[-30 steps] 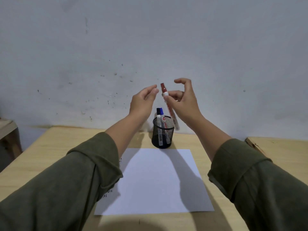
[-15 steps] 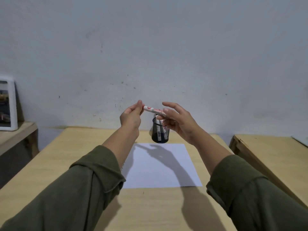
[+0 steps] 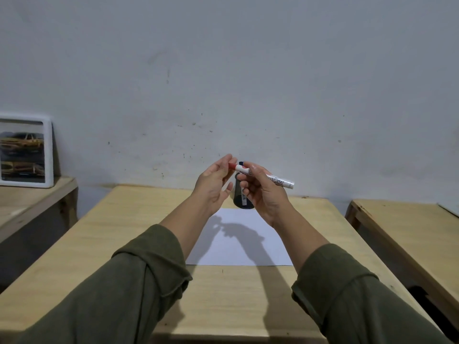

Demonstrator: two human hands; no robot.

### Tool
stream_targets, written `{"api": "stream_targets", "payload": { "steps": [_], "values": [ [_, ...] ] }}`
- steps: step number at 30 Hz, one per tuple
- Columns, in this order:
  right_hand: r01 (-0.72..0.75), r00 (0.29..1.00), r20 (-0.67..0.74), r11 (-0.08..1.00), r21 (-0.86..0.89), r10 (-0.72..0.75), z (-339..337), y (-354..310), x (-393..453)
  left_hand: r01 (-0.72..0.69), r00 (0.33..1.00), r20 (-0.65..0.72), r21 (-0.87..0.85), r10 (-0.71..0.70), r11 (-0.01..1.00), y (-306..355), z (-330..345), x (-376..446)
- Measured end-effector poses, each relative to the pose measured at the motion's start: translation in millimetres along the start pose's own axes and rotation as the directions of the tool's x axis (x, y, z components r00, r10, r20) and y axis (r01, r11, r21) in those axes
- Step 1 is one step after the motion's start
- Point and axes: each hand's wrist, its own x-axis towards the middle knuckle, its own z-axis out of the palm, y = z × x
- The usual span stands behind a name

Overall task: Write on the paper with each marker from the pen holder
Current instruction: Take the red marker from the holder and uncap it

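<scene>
My right hand (image 3: 264, 194) holds a white marker with a red cap (image 3: 282, 181) nearly level above the table. The thumb and fingertips of my left hand (image 3: 213, 186) pinch its red cap at the left end. Behind both hands stands the black mesh pen holder (image 3: 242, 201), mostly hidden, with a blue marker cap (image 3: 241, 163) showing above my fingers. A white sheet of paper (image 3: 263, 244) lies flat on the wooden table (image 3: 124, 232) in front of the holder, with my hands' shadow across it.
A white-framed picture (image 3: 24, 150) leans against the wall on a low wooden shelf (image 3: 37, 197) at the left. A second wooden table (image 3: 409, 232) stands to the right across a narrow gap. The wall rises just behind the pen holder.
The marker went from upright to nearly level and came lower in front of the pen holder. My left hand closed onto its red cap. The camera view shifted back and up.
</scene>
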Motion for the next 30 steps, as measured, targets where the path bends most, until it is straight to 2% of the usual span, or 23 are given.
{"api": "stream_targets", "payload": {
  "steps": [4, 12, 20, 26, 28, 30],
  "values": [
    [0.006, 1.0, -0.009, 0.998, 0.061, -0.005, 4.6, 1.7, -0.5, -0.019, 0.999, 0.03, -0.068, 0.021, 0.998, 0.5, 0.0, -2.2],
    [0.057, 0.998, 0.021, 0.996, 0.062, -0.058, 6.2, 4.0, 0.0, -0.023, 0.992, -0.125, 0.015, 0.025, 1.0, -3.1, 1.3, 3.3],
    [0.095, 0.994, 0.067, 0.994, -0.051, -0.091, 1.5, 11.4, 3.7, 0.06, 0.955, -0.295, 0.082, -0.033, 0.995, -5.4, -4.5, 8.5],
    [0.082, 0.995, 0.062, 0.997, -0.013, -0.081, 9.1, 21.2, 6.1, 0.076, 0.957, -0.282, 0.04, -0.061, 0.996, -2.2, -18.0, 12.5],
    [0.064, 0.996, 0.058, 0.998, -0.005, -0.064, 10.7, 26.8, 7.1, 0.048, 0.938, -0.345, 0.022, -0.037, 0.999, 2.1, -27.7, 14.8],
    [0.049, 0.997, 0.059, 0.999, 0.008, -0.05, 9.7, 33.9, 8.3, -0.01, 0.904, -0.426, 0.084, 0.045, 0.996, 4.0, -45.9, 18.5]
  ]
}}
